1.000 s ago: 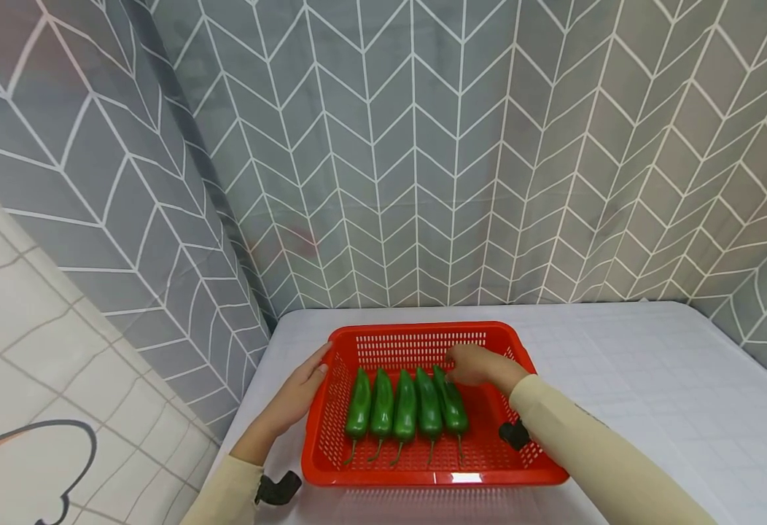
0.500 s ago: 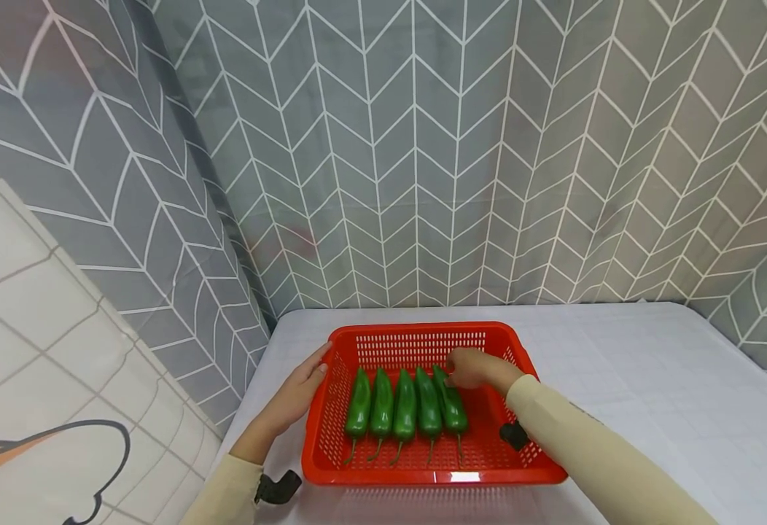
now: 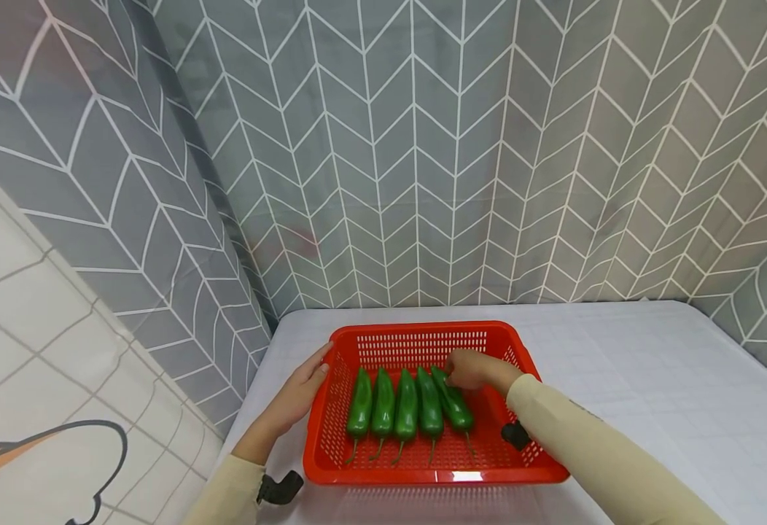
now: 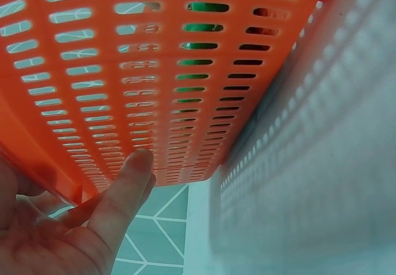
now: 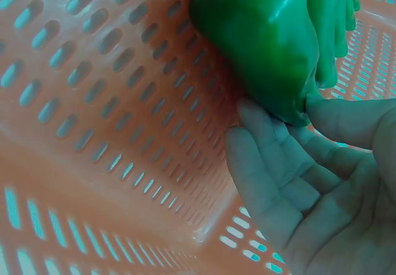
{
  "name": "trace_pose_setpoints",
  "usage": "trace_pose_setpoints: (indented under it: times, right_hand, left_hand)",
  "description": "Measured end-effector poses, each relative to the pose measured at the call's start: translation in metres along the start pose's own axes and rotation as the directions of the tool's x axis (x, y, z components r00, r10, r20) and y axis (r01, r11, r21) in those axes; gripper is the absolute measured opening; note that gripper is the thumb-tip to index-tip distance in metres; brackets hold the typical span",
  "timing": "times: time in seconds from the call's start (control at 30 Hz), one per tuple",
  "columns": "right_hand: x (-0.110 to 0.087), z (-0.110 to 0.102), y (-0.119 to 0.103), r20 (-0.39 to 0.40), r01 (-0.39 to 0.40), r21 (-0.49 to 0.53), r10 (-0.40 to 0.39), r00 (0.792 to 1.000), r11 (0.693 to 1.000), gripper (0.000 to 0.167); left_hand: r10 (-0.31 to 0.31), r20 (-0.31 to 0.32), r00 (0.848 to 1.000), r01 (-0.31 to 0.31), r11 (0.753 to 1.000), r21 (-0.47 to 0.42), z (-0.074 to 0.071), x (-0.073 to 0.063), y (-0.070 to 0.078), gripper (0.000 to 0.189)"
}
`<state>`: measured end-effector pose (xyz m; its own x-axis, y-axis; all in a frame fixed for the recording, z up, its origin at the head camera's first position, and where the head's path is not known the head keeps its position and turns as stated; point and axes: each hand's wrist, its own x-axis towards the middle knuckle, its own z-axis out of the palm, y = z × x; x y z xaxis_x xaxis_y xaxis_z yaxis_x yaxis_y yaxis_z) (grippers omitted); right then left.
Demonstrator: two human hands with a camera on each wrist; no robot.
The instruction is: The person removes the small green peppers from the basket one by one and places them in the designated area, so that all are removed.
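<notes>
A red slotted plastic basket [image 3: 436,477] holds several long green chili peppers [image 3: 360,408] in a row, tips toward the back and stems toward the front. My right hand [image 3: 475,369] reaches in from the right and pinches the narrow tip of the rightmost green chili pepper [image 3: 456,408], which lies slightly slanted. In the right wrist view my thumb [image 5: 346,120] is on that tip, with the other fingers bent below it. My left hand [image 3: 294,397] rests at the basket's left rim, fingers nearly straight. The left wrist view shows fingertips [image 4: 137,162] against the outer wall.
The basket stands on a table with a white cloth [image 3: 620,379], which extends to its right. Behind hangs a grey curtain [image 3: 416,182] with white zigzag lines. White tiles [image 3: 36,343] are at the left. Black wrist devices [image 3: 280,488] sit on both wrists.
The rightmost chili pepper's stem end has swung a little to the right, away from its neighbour, with its tip in my right hand. My left hand has stayed at the rim.
</notes>
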<state>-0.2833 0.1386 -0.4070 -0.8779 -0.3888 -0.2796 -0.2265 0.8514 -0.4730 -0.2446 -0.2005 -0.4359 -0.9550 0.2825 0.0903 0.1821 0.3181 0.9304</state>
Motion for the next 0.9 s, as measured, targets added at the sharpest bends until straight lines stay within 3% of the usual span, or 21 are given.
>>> trace_pose_setpoints:
  times: [0.17, 0.43, 0.9]
  right_hand:
    - [0.001, 0.000, 0.000, 0.007, 0.000, 0.005, 0.000, 1.000, 1.000, 0.010]
    - [0.001, -0.001, 0.000, 0.043, -0.043, 0.102, 0.039, 0.998, 0.994, 0.015]
    - [-0.003, -0.013, -0.003, 0.017, -0.030, 0.097, 0.029, 0.999, 0.995, 0.021]
  left_hand:
    - [0.002, -0.005, 1.000, -0.002, 1.000, -0.008, 0.000, -0.001, 0.000, 0.054]
    - [0.009, 0.000, 1.000, -0.009, 1.000, -0.003, -0.001, 0.000, 0.000, 0.054]
    - [-0.013, -0.025, 1.000, 0.013, 1.000, 0.002, 0.000, 0.000, -0.001, 0.053]
